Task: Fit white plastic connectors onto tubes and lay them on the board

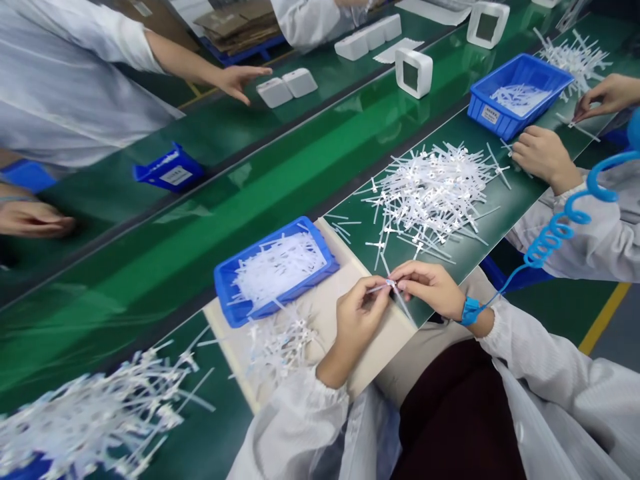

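Note:
My left hand (357, 317) is closed in a pinch on a thin translucent white strip. Opposite it, my right hand (433, 288) pinches a small white cross-shaped plastic piece (391, 283) with long thin arms, its centre between the fingertips of both hands. A blue wristband (470, 311) with a coiled cord is around my right wrist. Below my hands lies a beige board (385, 347). On it are a blue bin (235, 317) of loose white strips (280, 267) and a small heap of cross-shaped pieces (285, 340), partly blurred.
A large pile of cross-shaped pieces (435, 193) lies beyond my right hand; another pile (100, 413) is at lower left. A co-worker's hands (543, 157) work at right beside a second blue bin (520, 93). White square housings (414, 72) stand along the green conveyor (280, 167).

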Motion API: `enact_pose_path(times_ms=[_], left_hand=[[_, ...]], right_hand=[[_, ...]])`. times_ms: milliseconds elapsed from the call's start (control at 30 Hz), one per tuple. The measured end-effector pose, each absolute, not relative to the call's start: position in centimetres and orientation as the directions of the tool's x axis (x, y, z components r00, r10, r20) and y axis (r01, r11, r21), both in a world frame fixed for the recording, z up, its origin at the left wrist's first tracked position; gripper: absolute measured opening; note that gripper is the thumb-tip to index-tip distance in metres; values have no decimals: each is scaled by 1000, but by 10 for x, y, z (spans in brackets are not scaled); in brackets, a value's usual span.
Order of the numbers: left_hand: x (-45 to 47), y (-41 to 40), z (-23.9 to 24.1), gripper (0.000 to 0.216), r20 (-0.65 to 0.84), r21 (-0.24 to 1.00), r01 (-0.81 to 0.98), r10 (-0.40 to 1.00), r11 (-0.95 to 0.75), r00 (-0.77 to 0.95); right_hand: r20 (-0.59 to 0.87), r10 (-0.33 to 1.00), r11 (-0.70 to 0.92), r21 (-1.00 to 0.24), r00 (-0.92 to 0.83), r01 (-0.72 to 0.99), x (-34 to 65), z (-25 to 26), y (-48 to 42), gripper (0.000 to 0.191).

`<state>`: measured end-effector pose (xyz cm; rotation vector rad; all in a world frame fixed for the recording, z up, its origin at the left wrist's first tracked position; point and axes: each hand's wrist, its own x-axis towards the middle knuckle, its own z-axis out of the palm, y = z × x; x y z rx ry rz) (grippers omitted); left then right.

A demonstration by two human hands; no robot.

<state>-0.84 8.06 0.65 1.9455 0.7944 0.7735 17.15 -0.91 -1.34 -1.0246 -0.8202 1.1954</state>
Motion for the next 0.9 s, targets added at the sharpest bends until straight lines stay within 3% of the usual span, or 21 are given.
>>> enact_pose_path(times_ms=[400, 900], left_hand=[[-9, 78, 10, 16, 155, 922, 198, 785, -333, 600], [-9, 76, 6, 21, 169, 910, 207, 777, -359, 606]], right_hand=[[-116, 962, -32, -947, 246, -320, 173, -6, -9, 28], [-77, 966, -38, -987, 248, -158, 178, -6, -14, 20]])
